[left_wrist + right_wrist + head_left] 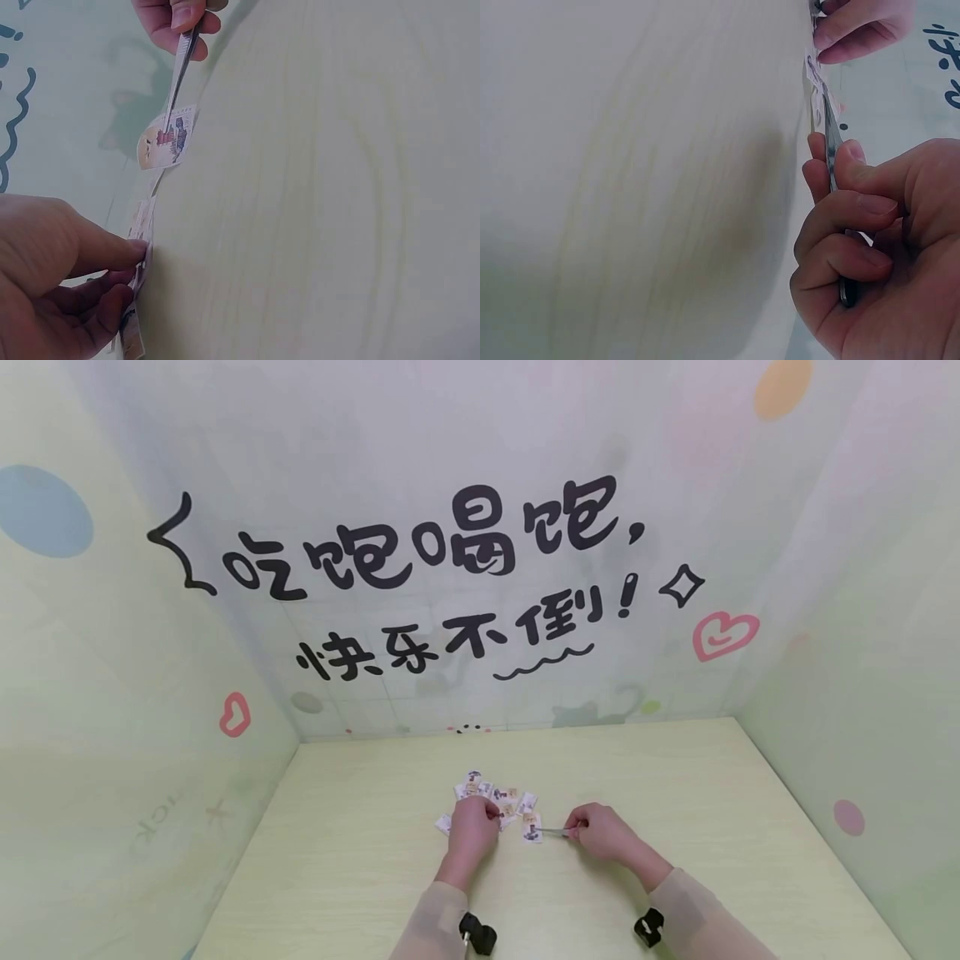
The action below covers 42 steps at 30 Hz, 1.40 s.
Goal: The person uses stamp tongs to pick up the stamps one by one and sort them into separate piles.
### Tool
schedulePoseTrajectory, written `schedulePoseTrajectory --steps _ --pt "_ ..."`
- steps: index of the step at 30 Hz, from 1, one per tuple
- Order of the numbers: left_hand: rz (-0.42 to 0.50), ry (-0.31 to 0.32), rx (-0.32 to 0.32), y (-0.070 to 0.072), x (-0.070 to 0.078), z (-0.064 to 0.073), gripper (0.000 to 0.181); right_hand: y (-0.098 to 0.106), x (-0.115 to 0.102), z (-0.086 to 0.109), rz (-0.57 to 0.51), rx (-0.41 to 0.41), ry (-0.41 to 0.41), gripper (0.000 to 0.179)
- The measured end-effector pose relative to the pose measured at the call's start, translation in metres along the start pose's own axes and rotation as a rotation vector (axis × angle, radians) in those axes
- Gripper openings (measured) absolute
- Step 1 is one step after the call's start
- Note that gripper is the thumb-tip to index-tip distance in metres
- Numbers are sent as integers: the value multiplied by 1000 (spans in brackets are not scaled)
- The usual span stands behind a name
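My right hand (pixel 606 835) grips a pair of metal tweezers (pixel 181 69), seen from the side in the right wrist view. The tweezer tips lie over the printed picture of a small stamp (pixel 531 833), which shows a red and blue drawing in the left wrist view. To its left, my left hand (pixel 474 828) is at a loose cluster of similar stamps (pixel 471 790), thumb and index finger pinching at a stamp (pixel 144 222) there. The palm and wrist hide part of the cluster in the head view.
The pale wooden table (pixel 360 827) meets a back wall (pixel 420 706) with black lettering and side walls left and right. Another stamp (pixel 444 823) pokes out left of my left hand. A black strap device (pixel 478 935) sits on each wrist.
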<state>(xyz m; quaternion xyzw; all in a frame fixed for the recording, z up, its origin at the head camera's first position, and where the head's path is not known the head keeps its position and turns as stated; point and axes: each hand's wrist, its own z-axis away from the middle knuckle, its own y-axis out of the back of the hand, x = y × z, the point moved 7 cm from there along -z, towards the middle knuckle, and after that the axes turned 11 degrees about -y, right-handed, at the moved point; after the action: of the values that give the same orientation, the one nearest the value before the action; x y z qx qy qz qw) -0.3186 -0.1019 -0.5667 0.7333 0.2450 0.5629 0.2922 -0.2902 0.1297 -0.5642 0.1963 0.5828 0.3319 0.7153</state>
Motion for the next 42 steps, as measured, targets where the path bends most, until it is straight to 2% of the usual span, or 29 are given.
schedulePoseTrajectory --steps 5,11,18,27,33,37,42 --pt "17 27 -35 -1 -1 -3 12 -1 5 -3 -16 -1 3 17" --pt "12 49 -34 2 -3 -4 12 9 18 -6 -31 23 5 19" --pt "46 51 -51 0 4 -11 9 36 37 0 -28 58 -24 19" --pt "25 32 -103 -6 13 -23 9 71 58 1 -8 91 -32 16" --pt "28 58 -103 -5 9 -22 11 85 71 2 29 90 -17 16" --pt "41 50 -110 -3 6 -21 9 93 77 2 32 92 -7 17" --pt "52 82 -111 2 -5 -15 9 99 81 -1 43 80 3 17"
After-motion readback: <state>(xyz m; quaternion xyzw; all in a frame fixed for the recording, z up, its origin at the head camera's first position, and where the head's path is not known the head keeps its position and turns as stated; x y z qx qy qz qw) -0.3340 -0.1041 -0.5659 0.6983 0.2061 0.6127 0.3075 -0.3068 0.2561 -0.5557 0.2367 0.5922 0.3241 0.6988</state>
